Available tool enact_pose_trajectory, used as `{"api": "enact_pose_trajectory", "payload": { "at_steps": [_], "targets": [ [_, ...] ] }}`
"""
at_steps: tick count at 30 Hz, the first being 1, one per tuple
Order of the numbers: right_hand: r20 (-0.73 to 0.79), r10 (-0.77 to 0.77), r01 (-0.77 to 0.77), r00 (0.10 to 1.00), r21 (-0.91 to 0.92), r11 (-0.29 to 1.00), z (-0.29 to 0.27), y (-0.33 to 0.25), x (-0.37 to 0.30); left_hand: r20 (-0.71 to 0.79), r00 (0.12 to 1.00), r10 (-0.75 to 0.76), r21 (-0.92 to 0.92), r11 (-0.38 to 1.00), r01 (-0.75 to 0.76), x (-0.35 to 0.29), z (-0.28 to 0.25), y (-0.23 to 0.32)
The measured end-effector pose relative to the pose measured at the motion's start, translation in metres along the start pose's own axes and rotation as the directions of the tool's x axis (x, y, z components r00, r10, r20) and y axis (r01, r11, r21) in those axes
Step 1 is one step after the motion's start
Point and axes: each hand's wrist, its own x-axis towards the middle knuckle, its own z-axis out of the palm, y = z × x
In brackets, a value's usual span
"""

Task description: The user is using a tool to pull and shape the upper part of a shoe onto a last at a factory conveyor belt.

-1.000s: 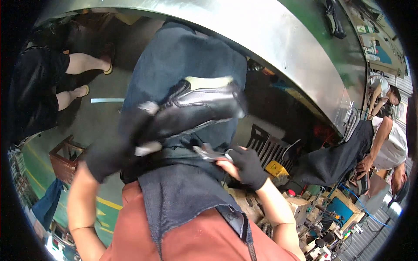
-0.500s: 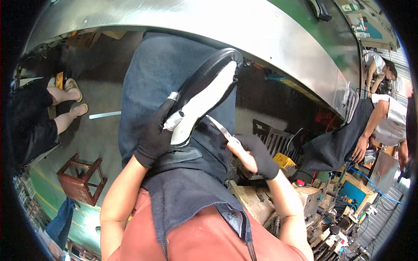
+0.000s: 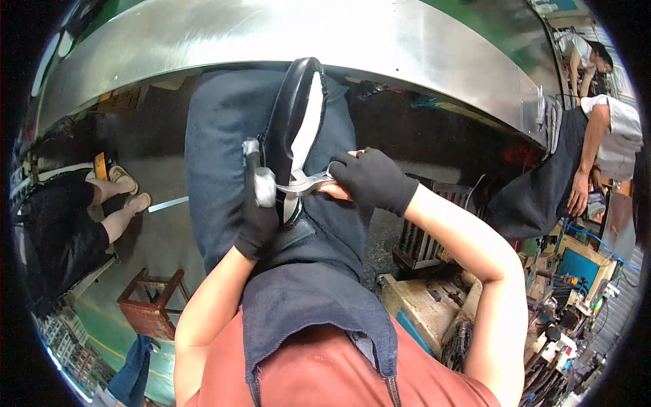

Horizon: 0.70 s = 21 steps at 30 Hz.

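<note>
A black shoe upper with a white inside point(image 3: 295, 122) stands on end over my lap, on a dark denim apron point(image 3: 224, 142). My left hand point(image 3: 258, 217), in a black glove, grips its lower end. My right hand point(image 3: 369, 180), also gloved in black, holds metal pliers point(image 3: 305, 183) whose jaws bite the shoe's edge beside my left hand. Both forearms are bare and come in from below.
A curved steel table edge point(image 3: 380, 47) runs across the top. A small red-brown wooden stool point(image 3: 152, 308) stands lower left, near a seated person's legs point(image 3: 102, 203). A person in a dark apron point(image 3: 576, 163) works at the right, by cluttered machinery point(image 3: 569, 305).
My left hand has turned the shoe from lying across my lap to standing on end, and slid down to its lower end. My right hand has brought the pliers onto its edge.
</note>
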Motion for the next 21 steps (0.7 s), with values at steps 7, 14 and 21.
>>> {"api": "enact_pose_trajectory", "payload": {
  "at_steps": [7, 14, 21],
  "targets": [
    [0.547, 0.042, -0.211, 0.836, 0.25, 0.945, -0.064, 0.022, 0.02, 0.162, 0.686, 0.709, 0.731, 0.382, -0.566, 0.037, 0.006, -0.014],
    [0.292, 0.034, 0.119, 0.956, -0.491, 0.863, -0.083, -0.107, 0.015, -0.114, 0.909, 0.402, 0.65, 0.722, -0.238, 0.041, -0.016, -0.02],
    [0.141, 0.184, -0.229, 0.973, 0.464, 0.856, -0.001, -0.016, -0.004, 0.401, 0.916, -0.006, -0.327, 0.933, 0.149, 0.057, -0.054, 0.03]
  ]
}}
